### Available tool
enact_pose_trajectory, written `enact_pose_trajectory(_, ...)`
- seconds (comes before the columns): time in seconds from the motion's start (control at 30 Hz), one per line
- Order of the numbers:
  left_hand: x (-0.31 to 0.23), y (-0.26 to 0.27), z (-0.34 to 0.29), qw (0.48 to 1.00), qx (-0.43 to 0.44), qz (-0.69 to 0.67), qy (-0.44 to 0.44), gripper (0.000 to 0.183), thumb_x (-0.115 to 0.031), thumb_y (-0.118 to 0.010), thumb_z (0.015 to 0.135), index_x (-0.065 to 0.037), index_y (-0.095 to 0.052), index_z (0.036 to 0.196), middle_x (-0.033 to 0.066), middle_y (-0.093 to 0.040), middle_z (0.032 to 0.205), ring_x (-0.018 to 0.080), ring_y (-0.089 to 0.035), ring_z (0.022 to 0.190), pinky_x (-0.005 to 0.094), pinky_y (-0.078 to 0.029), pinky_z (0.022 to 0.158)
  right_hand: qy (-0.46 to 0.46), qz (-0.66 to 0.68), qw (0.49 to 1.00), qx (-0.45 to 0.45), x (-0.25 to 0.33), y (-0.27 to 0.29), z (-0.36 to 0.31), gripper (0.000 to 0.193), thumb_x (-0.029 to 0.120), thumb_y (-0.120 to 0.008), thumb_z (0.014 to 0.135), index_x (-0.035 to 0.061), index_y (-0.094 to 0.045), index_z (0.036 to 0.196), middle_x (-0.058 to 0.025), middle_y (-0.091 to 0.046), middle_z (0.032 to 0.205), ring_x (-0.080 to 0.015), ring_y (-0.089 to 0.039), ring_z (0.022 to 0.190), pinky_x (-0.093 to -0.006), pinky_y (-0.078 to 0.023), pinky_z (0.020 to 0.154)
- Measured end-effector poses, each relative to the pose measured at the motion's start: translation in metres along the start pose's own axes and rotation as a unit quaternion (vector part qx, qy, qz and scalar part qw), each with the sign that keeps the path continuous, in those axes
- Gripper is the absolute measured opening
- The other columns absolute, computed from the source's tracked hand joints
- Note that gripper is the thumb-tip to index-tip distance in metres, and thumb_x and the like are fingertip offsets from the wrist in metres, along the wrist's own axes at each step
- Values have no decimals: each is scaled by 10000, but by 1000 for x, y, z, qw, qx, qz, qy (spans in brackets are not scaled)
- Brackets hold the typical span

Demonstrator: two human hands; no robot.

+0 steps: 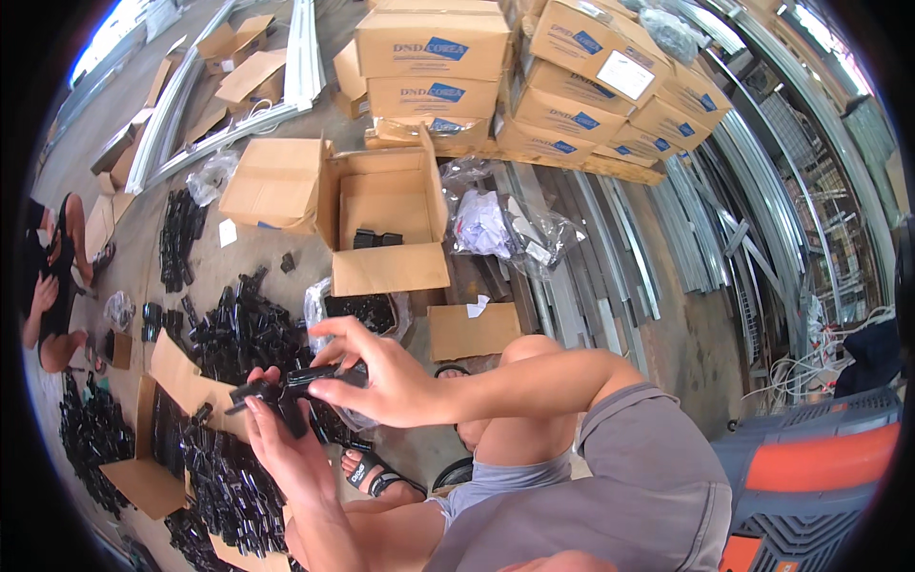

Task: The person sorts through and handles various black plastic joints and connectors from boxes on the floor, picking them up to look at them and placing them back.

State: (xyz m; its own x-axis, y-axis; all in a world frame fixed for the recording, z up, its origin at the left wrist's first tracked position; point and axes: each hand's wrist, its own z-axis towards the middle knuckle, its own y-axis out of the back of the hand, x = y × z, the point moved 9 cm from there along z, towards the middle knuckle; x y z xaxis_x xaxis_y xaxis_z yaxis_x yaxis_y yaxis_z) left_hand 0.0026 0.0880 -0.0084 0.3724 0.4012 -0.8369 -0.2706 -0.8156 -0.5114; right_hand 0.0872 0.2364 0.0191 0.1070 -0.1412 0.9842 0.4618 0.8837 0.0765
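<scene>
My left hand (286,450), palm up, grips a black plastic part (289,412) with short arms. Above it my right hand (386,377) pinches a black tubular piece (329,376) between thumb and fingers. The two pieces meet or overlap; whether they are joined I cannot tell. Just beyond my hands lies a heap of similar black parts (246,324), and more black parts (229,486) lie below and left of my left hand. Beyond my right hand, small black pieces (367,310) fill a plastic-lined container.
An open cardboard box (389,272) ahead holds a black part (377,238). Stacked cartons (434,48) stand on a pallet (610,170). Metal profiles (610,238) lie to the right. Another person (57,276) sits far left, and an orange-grey machine (810,458) is at right.
</scene>
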Motion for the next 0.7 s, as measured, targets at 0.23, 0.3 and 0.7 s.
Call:
enact_pose_trajectory(0.23, -49, -7, 6, 903, -1, 387, -186, 310, -33, -602, 969, 11, -601, 1275, 75, -666, 1136, 134, -607, 1032, 276, -487, 913, -82, -204, 975, 24, -98, 40, 50, 398, 296, -677, 927, -10, -619, 1175, -169, -713, 1036, -257, -697, 951, -385, -542, 848)
enact_pose_trajectory(0.3, -58, -10, 2, 844, 2, 492, -211, 300, -23, -620, 952, 2, -620, 1251, 85, -677, 1110, 145, -623, 1004, 282, -494, 896, -167, -290, 939, 74, -152, 48, 71, 307, 245, -644, 900, -14, -659, 1064, -216, -706, 1014, -349, -692, 965, -453, -538, 850)
enact_pose_trajectory(0.7, -26, -24, 11, 764, 144, 619, -110, 295, 3, -674, 839, 7, -634, 1131, 156, -670, 974, 324, -644, 918, 380, -496, 827, -253, -571, 781, -3, -376, 213, 183, 213, 86, -629, 807, -32, -743, 942, -263, -709, 983, -407, -701, 950, -483, -566, 865)
